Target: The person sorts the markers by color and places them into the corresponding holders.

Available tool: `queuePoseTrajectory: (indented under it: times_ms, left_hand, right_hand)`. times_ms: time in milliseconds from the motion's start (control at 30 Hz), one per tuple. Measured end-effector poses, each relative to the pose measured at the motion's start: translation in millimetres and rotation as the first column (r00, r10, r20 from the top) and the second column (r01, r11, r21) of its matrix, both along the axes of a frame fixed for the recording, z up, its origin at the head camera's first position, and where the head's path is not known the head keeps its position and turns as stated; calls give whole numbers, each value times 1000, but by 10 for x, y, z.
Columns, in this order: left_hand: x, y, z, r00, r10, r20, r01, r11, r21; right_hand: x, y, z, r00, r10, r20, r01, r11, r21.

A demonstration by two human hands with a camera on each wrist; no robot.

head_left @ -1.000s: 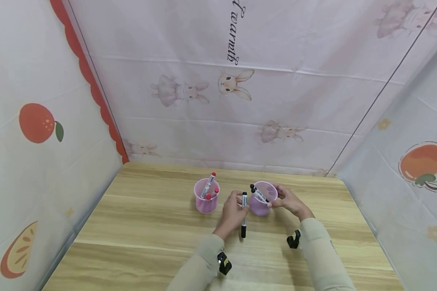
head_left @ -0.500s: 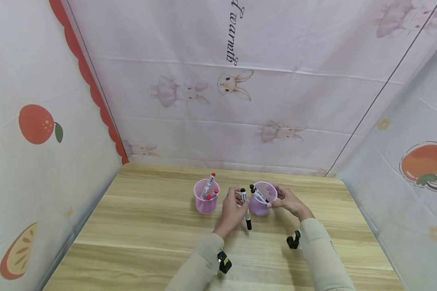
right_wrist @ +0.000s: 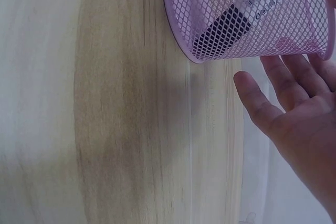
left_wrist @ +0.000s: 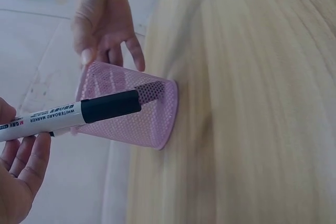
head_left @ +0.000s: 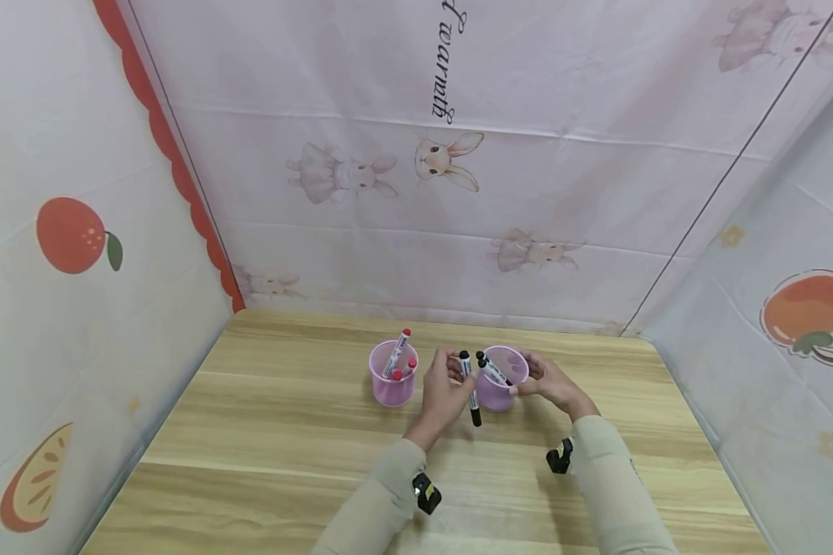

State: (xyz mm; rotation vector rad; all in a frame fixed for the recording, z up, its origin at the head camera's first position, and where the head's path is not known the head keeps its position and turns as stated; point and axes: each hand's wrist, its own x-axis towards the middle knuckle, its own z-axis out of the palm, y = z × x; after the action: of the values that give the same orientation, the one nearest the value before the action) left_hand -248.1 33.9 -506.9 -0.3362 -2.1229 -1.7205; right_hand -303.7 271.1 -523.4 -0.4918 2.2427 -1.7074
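My left hand point(head_left: 443, 401) pinches a black whiteboard marker point(head_left: 473, 401) between thumb and fingers, just left of the right-hand pink mesh pen cup point(head_left: 494, 398). In the left wrist view the marker's black end point(left_wrist: 110, 107) overlaps the cup point(left_wrist: 142, 132); whether they touch I cannot tell. That cup stands upright on the table and contains black-capped markers point(head_left: 494, 371) leaning inside. On its right side, my right hand point(head_left: 554, 384) holds it, thumb near the rim and fingers around the far wall. In the right wrist view a dark marker end point(right_wrist: 226, 30) shows through the mesh point(right_wrist: 184, 9).
A second pink mesh pen cup point(head_left: 392, 393) stands to the left with several red-capped markers point(head_left: 397, 356) in it. Both cups are near the back of the wooden table point(head_left: 284, 432). Printed cloth walls point(head_left: 361, 270) enclose the table behind and at both sides.
The marker in my left hand has risen slightly, and its lower end has swung right toward the right-hand cup. My right hand and both cups have stayed in place.
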Motion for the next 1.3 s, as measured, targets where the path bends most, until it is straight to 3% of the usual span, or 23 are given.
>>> queuePoseTrajectory:
  times_ms: [233, 600, 900, 967, 1200, 1300]
  left_hand:
    - [-15, 15, 84, 998, -3, -70, 4, 1000, 12]
    - [-65, -1, 168, 992, 7, -124, 1, 998, 60]
    - [-81, -23, 193, 993, 13, -117, -3, 996, 84]
    - [-63, -27, 229, 992, 10, -125, 1, 996, 86]
    - [161, -70, 548, 988, -6, -152, 23, 993, 113]
    - [176, -69, 580, 986, -6, -164, 28, 991, 130]
  right_hand:
    - [-8, 4, 10, 1000, 2, 2, -2, 1000, -1]
    - [-24, 13, 11, 1000, -1, 1, 1, 1000, -9]
    - [102, -65, 234, 999, 29, 34, -28, 999, -41]
    - [90, -58, 211, 999, 31, 32, -30, 999, -43]
    - [-8, 4, 20, 1000, 21, 2, -21, 999, -39]
    - [-16, 19, -16, 1000, 21, -17, -22, 999, -34]
